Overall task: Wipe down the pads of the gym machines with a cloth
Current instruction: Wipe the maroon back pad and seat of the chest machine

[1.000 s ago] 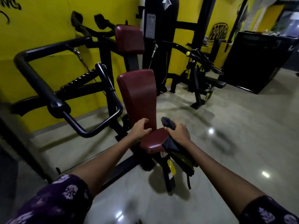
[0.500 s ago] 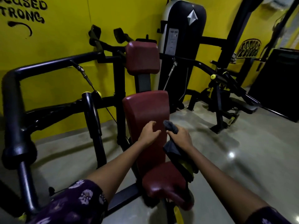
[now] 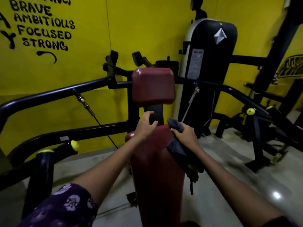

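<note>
A: Note your hands. Your right hand (image 3: 185,135) has its grip clenched round the cloth (image 3: 179,150), bunched at the upper right edge of the long back pad (image 3: 154,164); most of the fabric hangs loose below your wrist, beside the pad, not against it. Your left hand (image 3: 145,127) sits at the top of the same pad, fingers curled over the black post (image 3: 155,116) that joins it to the head pad (image 3: 153,86).

B: Risks from here?

A: First, coverage. With the cloth wadded, you probably wipe with a narrow patch and leave streaks down the pad's middle. Second, the dangling tail: a strap or loop hangs off it, and it could likely snag on the frame or the cable (image 3: 191,102) just right of the post.

B: And the left hand?

A: If you sweep upward, your own knuckles block the top edge, so that strip may stay unwiped. The head pad above looks untouched by either hand; judged from this, it is easy to skip.
</note>
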